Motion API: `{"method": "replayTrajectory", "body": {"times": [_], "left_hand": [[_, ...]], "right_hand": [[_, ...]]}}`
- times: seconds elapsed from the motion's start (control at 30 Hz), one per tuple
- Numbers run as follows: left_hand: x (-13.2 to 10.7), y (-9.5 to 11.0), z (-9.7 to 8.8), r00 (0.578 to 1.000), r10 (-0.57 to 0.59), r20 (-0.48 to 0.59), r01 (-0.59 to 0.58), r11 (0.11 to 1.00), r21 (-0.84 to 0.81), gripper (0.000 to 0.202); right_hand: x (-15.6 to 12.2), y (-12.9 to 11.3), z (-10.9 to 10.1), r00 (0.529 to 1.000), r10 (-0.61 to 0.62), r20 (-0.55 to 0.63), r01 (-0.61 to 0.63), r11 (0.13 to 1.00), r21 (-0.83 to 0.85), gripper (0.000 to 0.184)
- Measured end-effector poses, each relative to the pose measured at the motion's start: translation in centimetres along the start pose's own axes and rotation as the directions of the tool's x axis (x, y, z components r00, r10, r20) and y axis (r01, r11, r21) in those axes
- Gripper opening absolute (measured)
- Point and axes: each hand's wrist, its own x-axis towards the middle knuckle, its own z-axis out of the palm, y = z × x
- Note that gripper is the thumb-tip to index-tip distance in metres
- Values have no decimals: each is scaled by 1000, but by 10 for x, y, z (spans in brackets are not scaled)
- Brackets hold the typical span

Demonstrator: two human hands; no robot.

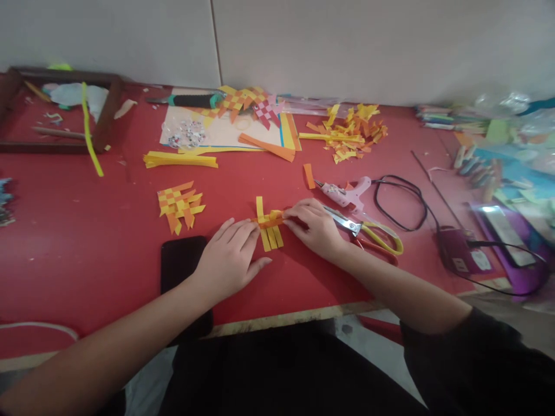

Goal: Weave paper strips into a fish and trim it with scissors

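On the red table [87, 242] lies a small weave of yellow and orange paper strips [269, 230]. My left hand [229, 254] rests flat on the table with its fingers stretched out, the fingertips pressing the weave's left side. My right hand [314, 226] is curled and pinches the orange strip at the weave's right end. A finished woven yellow-orange piece [179, 205] lies to the left, apart from both hands.
Scissors [368, 231] and a pink glue gun [344, 192] with its black cord lie right of my right hand. A black phone [180, 263] sits under my left wrist. Paper scraps [347, 136], loose yellow strips [180, 159], woven pieces [247, 104] and a wooden frame [108, 110] are behind.
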Motion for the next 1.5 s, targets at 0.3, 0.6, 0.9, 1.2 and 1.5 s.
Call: {"method": "replayTrajectory", "body": {"times": [0.3,0.6,0.9,1.2,1.5], "left_hand": [[-1,0,2,1000,2,-14,-2,1000,3,56],[0,-1,2,1000,-11,-11,11,1000,-9,54],[1,-1,0,1000,8,-14,-8,1000,16,56],[0,-1,0,1000,1,-10,-1,1000,7,53],[1,0,0,1000,4,-11,-4,1000,11,54]], "right_hand": [[24,1,-8,989,102,107,-108,993,50,15],[33,9,-7,980,16,198,-31,997,72,5],[29,16,-3,988,-32,150,19,996,86,10],[25,13,-4,988,-23,151,12,997,73,9],[22,12,-3,994,-32,108,30,999,18,11]]}}
